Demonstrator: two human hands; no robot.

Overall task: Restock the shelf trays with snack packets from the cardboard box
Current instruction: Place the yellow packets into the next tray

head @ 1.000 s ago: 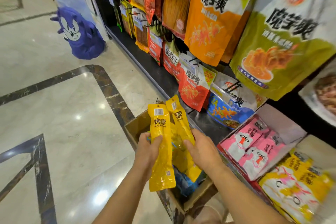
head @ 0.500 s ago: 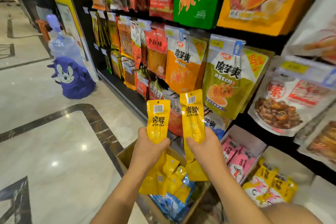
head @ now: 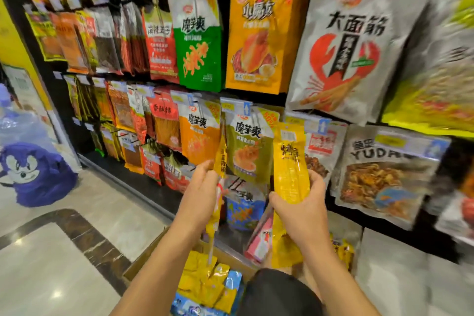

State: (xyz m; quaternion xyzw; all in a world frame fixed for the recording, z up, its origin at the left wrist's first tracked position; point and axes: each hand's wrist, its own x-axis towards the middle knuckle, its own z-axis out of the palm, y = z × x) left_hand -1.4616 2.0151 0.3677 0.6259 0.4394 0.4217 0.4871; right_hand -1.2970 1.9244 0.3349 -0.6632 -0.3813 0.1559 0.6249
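My right hand (head: pixel 300 210) grips a long yellow snack packet (head: pixel 289 161) by its middle, held upright in front of the hanging bags. Turned edge-on to the camera, a second long yellow packet (head: pixel 220 159) is held in my left hand (head: pixel 202 192). Below my arms the cardboard box (head: pixel 143 261) sits on the floor, with yellow packets (head: pixel 197 279) and blue ones (head: pixel 233 282) inside. A shelf tray with pink packets (head: pixel 260 238) shows at the rack's foot between my arms.
The black rack carries rows of hanging snack bags: a green bag (head: pixel 200 41), an orange bag (head: pixel 259 38), a silver lobster bag (head: pixel 343 46). A water bottle in a blue cartoon cover (head: pixel 33 174) stands at left on the marble floor (head: pixel 51 264).
Both hands rose with their packets from box height to the middle rows of hanging bags. The left packet turned edge-on. The view tilted up toward the upper rack.
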